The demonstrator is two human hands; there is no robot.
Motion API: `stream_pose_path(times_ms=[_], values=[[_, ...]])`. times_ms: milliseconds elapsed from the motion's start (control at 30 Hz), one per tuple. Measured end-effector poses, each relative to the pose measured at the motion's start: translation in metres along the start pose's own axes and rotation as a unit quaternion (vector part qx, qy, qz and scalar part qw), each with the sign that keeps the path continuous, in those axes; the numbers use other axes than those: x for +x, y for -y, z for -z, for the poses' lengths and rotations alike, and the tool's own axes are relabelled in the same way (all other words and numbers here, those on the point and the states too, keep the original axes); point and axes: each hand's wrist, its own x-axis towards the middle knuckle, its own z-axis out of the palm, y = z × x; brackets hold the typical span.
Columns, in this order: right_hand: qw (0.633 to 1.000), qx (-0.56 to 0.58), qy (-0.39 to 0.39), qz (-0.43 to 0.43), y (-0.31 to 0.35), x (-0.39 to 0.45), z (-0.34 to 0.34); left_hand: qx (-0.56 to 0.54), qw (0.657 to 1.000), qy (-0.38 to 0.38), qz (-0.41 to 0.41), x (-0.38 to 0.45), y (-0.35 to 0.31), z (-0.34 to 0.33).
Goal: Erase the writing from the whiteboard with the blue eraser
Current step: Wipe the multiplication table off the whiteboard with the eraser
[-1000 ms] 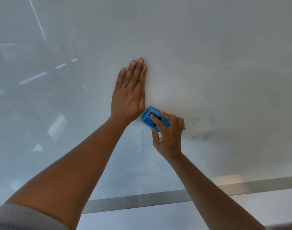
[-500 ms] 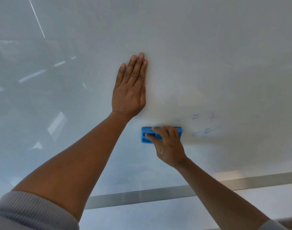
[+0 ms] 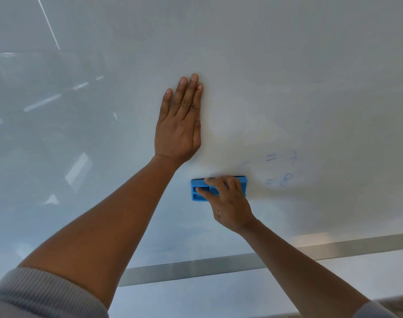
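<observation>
Notice your left hand (image 3: 178, 131) lies flat, fingers together, on the glossy white whiteboard (image 3: 287, 76), probably bracing you. Your right hand (image 3: 228, 200) clamps the blue rectangular plastic eraser (image 3: 197, 191) lengthwise against it, just beside faint blue writing (image 3: 279, 169).

A glossy pale wall surface (image 3: 287, 65) fills nearly the whole view, grey-white on the right and cooler, bluish on the left. Its left part mirrors the room: a thin bright diagonal line (image 3: 48, 22) near the top, several short reflected light strips (image 3: 43, 102), and a slanted bright rectangle (image 3: 78, 168) lower down. A brushed metal strip (image 3: 196, 268) runs along the bottom edge, rising slightly toward the right, with a warm patch of light (image 3: 310, 238) just above it. Below the strip lies a plain pale panel (image 3: 219, 297). Lighting is soft and even
</observation>
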Motion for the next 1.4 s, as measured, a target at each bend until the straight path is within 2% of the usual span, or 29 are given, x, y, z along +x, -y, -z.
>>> stream_pose_path(times_ms=[133, 233, 333, 500, 633, 833, 967, 1300, 1400], values=[[0.991, 0.024, -0.113, -0.069, -0.008, 0.041, 0.017, 0.005, 1.0, 0.014, -0.002, -0.029, 0.008, -0.002], [0.982, 0.031, -0.162, -0.093, -0.009, 0.062, 0.022, 0.01, 0.999, 0.041, 0.002, -0.059, 0.013, -0.001], [0.981, 0.037, -0.162, -0.099, -0.003, 0.053, 0.014, 0.013, 0.999, 0.041, 0.009, -0.066, 0.013, -0.003], [0.991, 0.05, -0.089, -0.087, 0.014, 0.013, -0.007, 0.005, 0.999, 0.026, 0.029, -0.065, 0.007, -0.004], [0.988, 0.062, -0.079, -0.113, 0.019, 0.009, -0.013, 0.005, 0.999, 0.027, 0.028, -0.066, 0.006, -0.005], [0.951, 0.104, -0.152, -0.248, 0.042, 0.015, -0.021, 0.01, 0.999, 0.012, 0.035, -0.066, 0.006, -0.01], [0.934, 0.114, -0.153, -0.3, 0.053, 0.015, -0.025, 0.011, 0.999, 0.019, 0.037, -0.067, 0.006, -0.01], [0.934, 0.108, -0.166, -0.298, 0.055, 0.023, -0.025, 0.006, 0.998, -0.027, 0.063, -0.069, -0.003, -0.019], [0.944, 0.089, -0.158, -0.276, 0.055, 0.014, -0.035, 0.007, 0.997, -0.04, 0.067, -0.069, -0.005, -0.021]])
